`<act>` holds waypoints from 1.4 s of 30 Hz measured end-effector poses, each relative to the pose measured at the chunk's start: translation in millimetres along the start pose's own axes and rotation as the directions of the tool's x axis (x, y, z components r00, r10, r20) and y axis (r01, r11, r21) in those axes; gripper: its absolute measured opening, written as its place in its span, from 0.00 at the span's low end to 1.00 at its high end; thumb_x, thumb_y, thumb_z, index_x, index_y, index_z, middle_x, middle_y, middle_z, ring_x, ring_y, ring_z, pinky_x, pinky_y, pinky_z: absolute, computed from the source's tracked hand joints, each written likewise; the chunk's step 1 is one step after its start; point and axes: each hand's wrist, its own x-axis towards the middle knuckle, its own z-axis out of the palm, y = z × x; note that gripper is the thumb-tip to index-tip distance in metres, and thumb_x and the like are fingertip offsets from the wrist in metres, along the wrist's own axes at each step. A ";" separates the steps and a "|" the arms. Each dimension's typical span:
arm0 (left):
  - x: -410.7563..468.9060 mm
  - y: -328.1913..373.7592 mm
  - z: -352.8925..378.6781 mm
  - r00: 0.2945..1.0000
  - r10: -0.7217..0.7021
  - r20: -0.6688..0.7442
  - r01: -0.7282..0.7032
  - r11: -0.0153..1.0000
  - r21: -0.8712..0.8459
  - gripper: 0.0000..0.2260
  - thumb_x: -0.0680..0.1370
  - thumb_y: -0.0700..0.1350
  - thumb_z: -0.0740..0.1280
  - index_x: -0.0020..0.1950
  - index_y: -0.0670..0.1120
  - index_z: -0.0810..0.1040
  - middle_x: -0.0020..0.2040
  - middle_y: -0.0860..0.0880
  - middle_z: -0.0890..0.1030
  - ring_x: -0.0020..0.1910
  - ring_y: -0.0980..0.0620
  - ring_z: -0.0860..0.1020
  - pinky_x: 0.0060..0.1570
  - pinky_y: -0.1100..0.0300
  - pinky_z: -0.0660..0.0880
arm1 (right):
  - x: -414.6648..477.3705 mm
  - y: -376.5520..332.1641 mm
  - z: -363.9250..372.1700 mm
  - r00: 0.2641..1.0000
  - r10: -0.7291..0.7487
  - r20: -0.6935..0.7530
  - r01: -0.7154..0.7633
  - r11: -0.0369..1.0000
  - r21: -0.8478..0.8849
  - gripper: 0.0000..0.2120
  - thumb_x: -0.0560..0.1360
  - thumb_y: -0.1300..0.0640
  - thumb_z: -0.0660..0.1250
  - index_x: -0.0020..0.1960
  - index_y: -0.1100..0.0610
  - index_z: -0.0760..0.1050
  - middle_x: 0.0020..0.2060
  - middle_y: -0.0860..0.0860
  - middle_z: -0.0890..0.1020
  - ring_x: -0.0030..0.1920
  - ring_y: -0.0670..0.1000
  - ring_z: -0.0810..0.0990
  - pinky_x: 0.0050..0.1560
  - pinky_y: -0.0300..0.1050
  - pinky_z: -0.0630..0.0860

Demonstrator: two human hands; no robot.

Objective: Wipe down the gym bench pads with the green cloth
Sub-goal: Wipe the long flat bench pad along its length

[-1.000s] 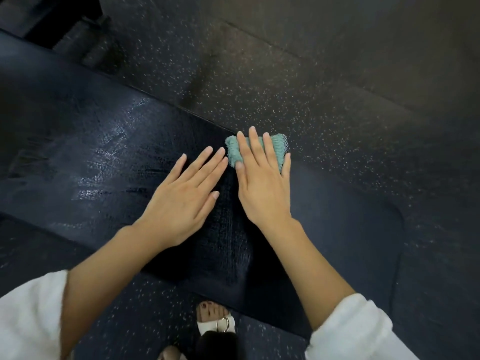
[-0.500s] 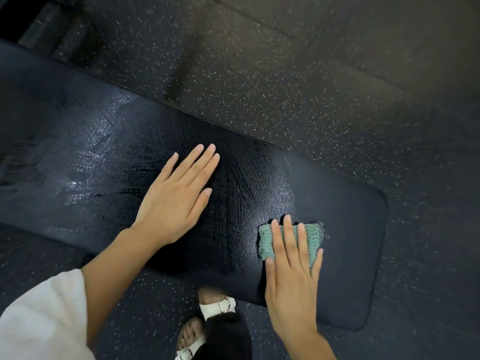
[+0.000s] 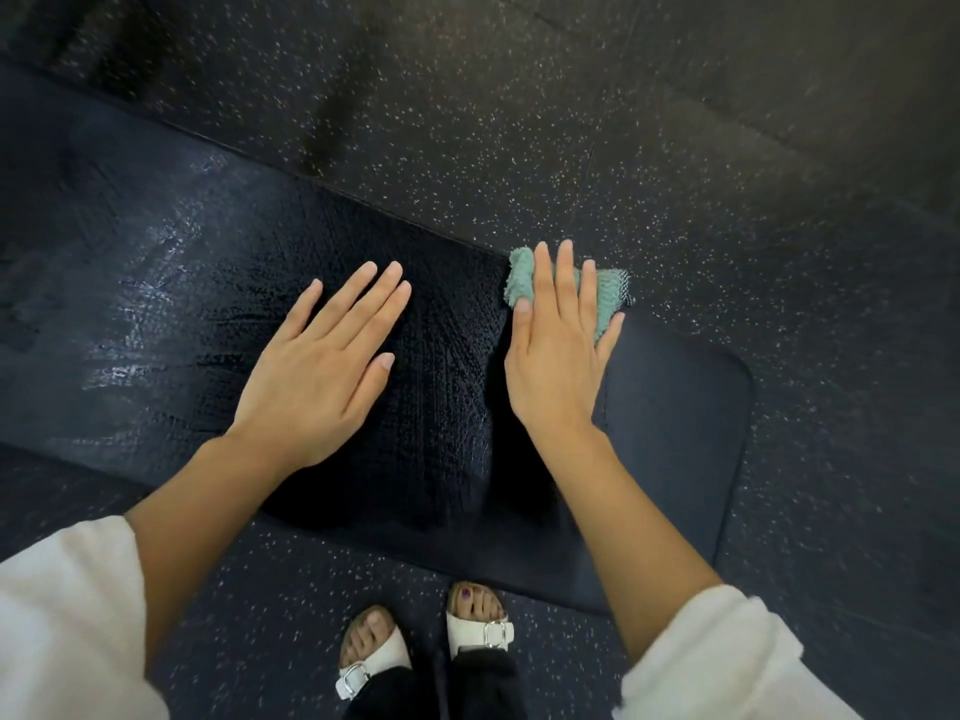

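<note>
A long black bench pad [image 3: 675, 418] runs from the upper left to the right, its rounded end at the right. Wet streaks shine on its left part. The folded green cloth [image 3: 522, 283] lies at the pad's far edge, and my right hand [image 3: 558, 356] presses flat on it with fingers stretched over it. My left hand [image 3: 322, 361] rests flat on the pad to the left of the cloth, fingers apart, holding nothing. Most of the cloth is hidden under my right hand.
Dark speckled rubber floor [image 3: 571, 122] surrounds the bench. My feet in white sandals [image 3: 478, 626] stand at the pad's near edge. White sleeves [image 3: 67, 615] cover both forearms at the bottom corners.
My right hand has pushed the green cloth from the pad's near edge back across to its far edge. My left hand has stayed flat in about the same spot.
</note>
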 end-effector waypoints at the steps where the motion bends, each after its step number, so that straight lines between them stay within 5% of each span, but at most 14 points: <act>1: -0.1 0.0 0.2 1.000 -0.002 0.000 0.002 1.000 0.003 0.25 0.83 0.50 0.47 0.80 0.46 0.52 0.81 0.51 0.51 0.79 0.53 0.48 0.77 0.49 0.49 | -0.5 -0.7 0.2 1.000 -0.005 -0.009 0.005 1.000 0.001 0.24 0.84 0.50 0.43 0.79 0.45 0.43 0.78 0.42 0.43 0.77 0.45 0.39 0.74 0.58 0.35; 12: 0.1 0.5 1.3 1.000 -0.009 -0.024 0.009 1.000 0.002 0.25 0.82 0.50 0.47 0.80 0.47 0.53 0.80 0.51 0.53 0.79 0.53 0.50 0.76 0.48 0.50 | -147.1 18.8 23.2 0.996 -0.090 0.021 0.091 0.994 -0.060 0.26 0.82 0.50 0.45 0.79 0.46 0.46 0.79 0.44 0.49 0.78 0.48 0.45 0.74 0.57 0.43; 26: -0.3 -0.7 2.6 0.999 0.001 -0.045 -0.002 1.000 -0.002 0.25 0.83 0.50 0.47 0.80 0.47 0.52 0.80 0.52 0.52 0.79 0.53 0.49 0.77 0.49 0.49 | -0.1 -22.6 4.8 0.987 -0.156 0.035 0.155 0.988 0.022 0.24 0.84 0.51 0.44 0.79 0.46 0.45 0.78 0.43 0.44 0.78 0.47 0.39 0.74 0.60 0.35; 36: -1.0 -2.0 3.6 0.998 0.021 -0.063 -0.022 1.000 -0.010 0.25 0.83 0.50 0.46 0.80 0.46 0.53 0.80 0.51 0.53 0.79 0.53 0.49 0.77 0.49 0.49 | -158.3 7.1 28.0 0.975 -0.218 0.047 0.220 0.974 -0.060 0.26 0.82 0.51 0.47 0.79 0.46 0.47 0.79 0.43 0.47 0.78 0.47 0.43 0.74 0.59 0.43; 42: -2.0 -3.0 4.3 0.997 0.035 -0.067 -0.036 0.999 -0.006 0.25 0.82 0.50 0.47 0.80 0.46 0.54 0.80 0.50 0.53 0.79 0.52 0.49 0.77 0.50 0.48 | -181.0 -8.1 42.3 0.997 -0.081 0.018 0.082 0.996 -0.045 0.24 0.83 0.48 0.41 0.79 0.46 0.49 0.79 0.43 0.50 0.78 0.48 0.46 0.73 0.59 0.43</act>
